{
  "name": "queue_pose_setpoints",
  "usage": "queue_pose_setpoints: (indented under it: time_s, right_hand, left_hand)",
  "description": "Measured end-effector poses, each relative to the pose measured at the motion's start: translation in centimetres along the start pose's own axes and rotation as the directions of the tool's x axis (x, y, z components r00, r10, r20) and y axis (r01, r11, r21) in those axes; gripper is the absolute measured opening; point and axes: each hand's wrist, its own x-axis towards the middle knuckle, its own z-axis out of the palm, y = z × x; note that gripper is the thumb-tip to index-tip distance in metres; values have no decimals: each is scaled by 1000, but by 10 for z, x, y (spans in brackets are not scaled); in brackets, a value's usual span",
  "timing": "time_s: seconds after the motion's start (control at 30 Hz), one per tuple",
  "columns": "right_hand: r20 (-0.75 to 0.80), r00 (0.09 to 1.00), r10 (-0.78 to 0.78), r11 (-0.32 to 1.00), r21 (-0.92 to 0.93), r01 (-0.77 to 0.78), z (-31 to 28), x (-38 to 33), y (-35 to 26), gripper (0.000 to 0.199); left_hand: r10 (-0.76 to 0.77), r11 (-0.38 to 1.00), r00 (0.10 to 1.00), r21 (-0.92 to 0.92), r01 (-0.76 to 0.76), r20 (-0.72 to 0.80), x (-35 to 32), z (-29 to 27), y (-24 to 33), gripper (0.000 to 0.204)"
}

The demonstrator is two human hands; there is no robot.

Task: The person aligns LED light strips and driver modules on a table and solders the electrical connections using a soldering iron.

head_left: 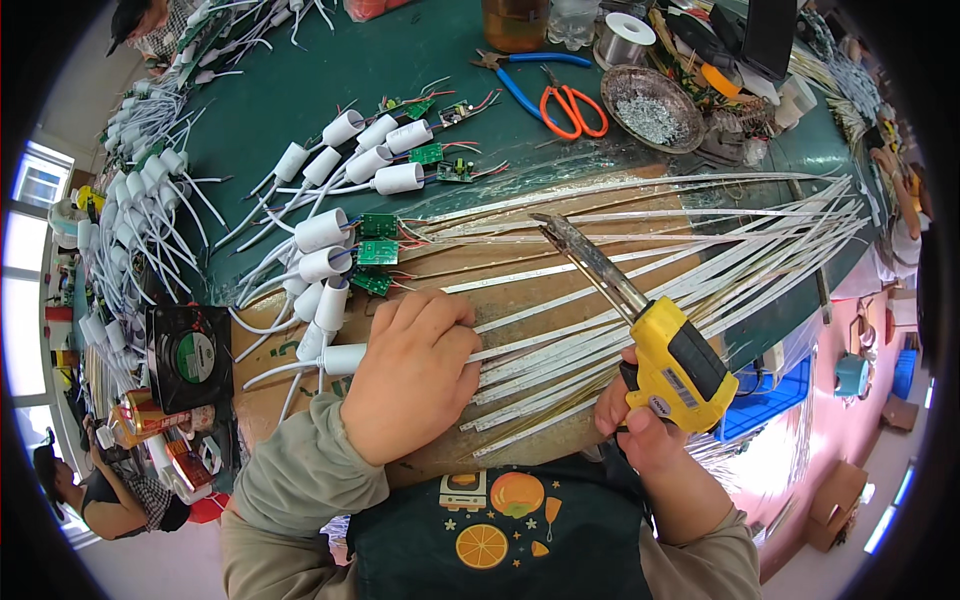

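Observation:
My right hand (pixel 650 425) is wrapped round the grip of a yellow and black soldering gun (pixel 680 370). Its dark metal tip points up and left, above the strips. My left hand (pixel 415 365) is closed at the left ends of the white LED strips (pixel 560 360); its fingertips and whatever they pinch are hidden. Beside its wrist, a white cylindrical housing (pixel 345 358) with a cable runs in under the hand. Just beyond lie more white housings (pixel 322 262) with small green circuit boards (pixel 378 252), their thin wires reaching toward strip ends.
Blue-handled pliers (pixel 545 60), orange-handled scissors (pixel 572 108), a solder spool (pixel 625 40) and a bowl (pixel 660 140) of small bits sit at the back. A black fan (pixel 190 358) stands left, near piled housings (pixel 140 200). A blue crate (pixel 770 400) is at right. Other people are at left.

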Motion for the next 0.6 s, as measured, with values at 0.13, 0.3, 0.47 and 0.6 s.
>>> queue_pose_setpoints:
  time_s: [0.13,0.3,0.47,0.6]
  right_hand:
    - [6,1000,-1,1000,2,1,-2,0,1,72]
    - [6,1000,-3,998,-56,3,-2,0,0,72]
    - [38,999,-19,996,-92,22,-7,0,5,69]
    - [46,999,-17,995,-102,22,-9,-2,5,68]
  left_hand:
    - [1,1000,999,2,-1,39,1,2,1,17]
    - [-36,999,997,-5,37,67,3,0,3,16]
    - [-8,994,992,109,-5,122,6,0,5,15]
    - [42,992,992,114,-56,121,8,-3,4,16]
